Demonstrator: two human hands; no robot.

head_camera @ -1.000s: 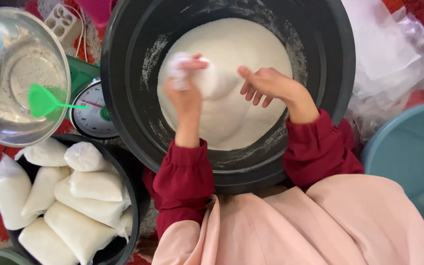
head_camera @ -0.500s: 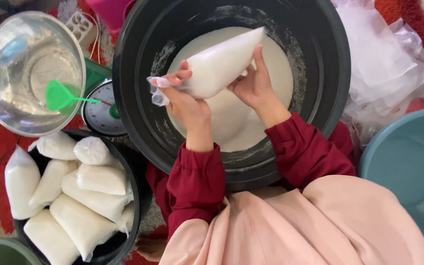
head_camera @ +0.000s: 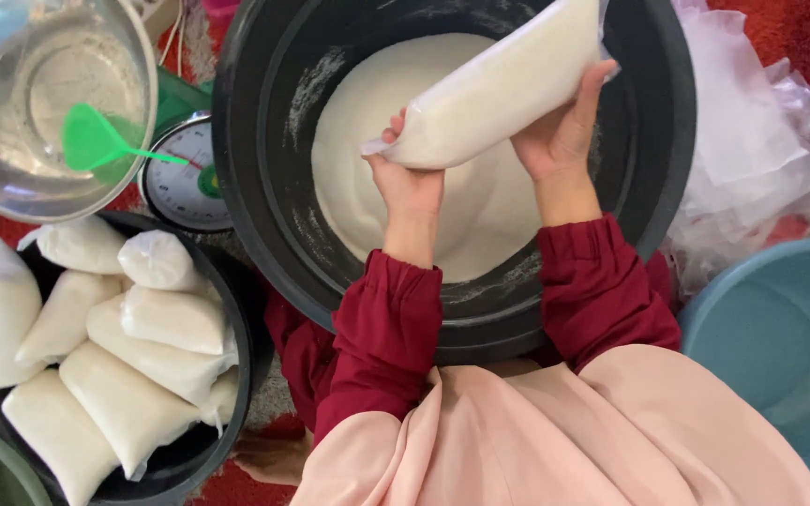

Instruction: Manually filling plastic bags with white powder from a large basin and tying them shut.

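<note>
Your left hand (head_camera: 408, 183) grips the lower end of a filled white bag (head_camera: 494, 89), and your right hand (head_camera: 562, 131) clasps its middle. The bag tilts across the upper center, above a black tub (head_camera: 264, 244) of white powder (head_camera: 358, 187).

The filled bag (head_camera: 499, 89) runs off the top edge.

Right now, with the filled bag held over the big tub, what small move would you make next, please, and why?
Probably carry the filled bag left to the black basin of packed bags. Both the left hand and right hand already hold it clear of the powder.
</note>
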